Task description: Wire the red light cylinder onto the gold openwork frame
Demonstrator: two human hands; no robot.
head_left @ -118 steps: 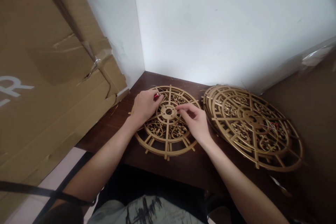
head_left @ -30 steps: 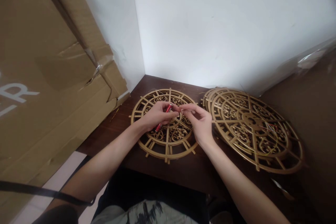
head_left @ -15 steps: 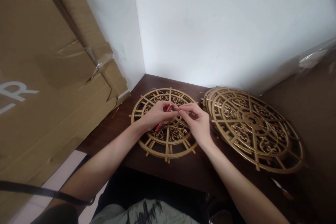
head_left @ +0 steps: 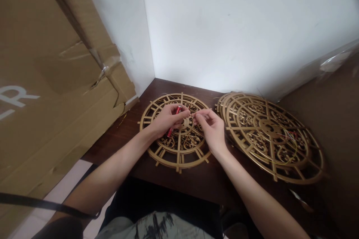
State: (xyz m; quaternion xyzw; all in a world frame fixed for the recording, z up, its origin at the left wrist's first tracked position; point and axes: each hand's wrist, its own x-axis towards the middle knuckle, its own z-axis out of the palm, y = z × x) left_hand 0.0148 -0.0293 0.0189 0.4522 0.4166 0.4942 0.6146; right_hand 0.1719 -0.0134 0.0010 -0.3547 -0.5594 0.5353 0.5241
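Note:
My left hand [head_left: 166, 120] is closed around a slim red pen-like tool [head_left: 169, 132], which tilts across its palm. Thumb and fingertips of this hand also come together close to the other hand. My right hand [head_left: 212, 129] is closed in a pinch just to the right, and what lies between its fingertips is too small to make out. Both hands are over the middle of a round gold openwork frame [head_left: 179, 165], with scrollwork and spokes, lying flat on the dark brown table [head_left: 168, 181]. The hands hide part of its centre.
At the right, similar gold frames [head_left: 271, 130] lie stacked, with a loose yellow wire [head_left: 296, 149] and red wire on top. A thin pale-bladed object [head_left: 300, 199] lies nearer me. A large cardboard box [head_left: 70, 119] stands left, a white wall [head_left: 238, 26] behind.
My fingertips have drawn slightly apart, the right hand's moving a little to the right. The red tool stands a bit more upright in my left hand.

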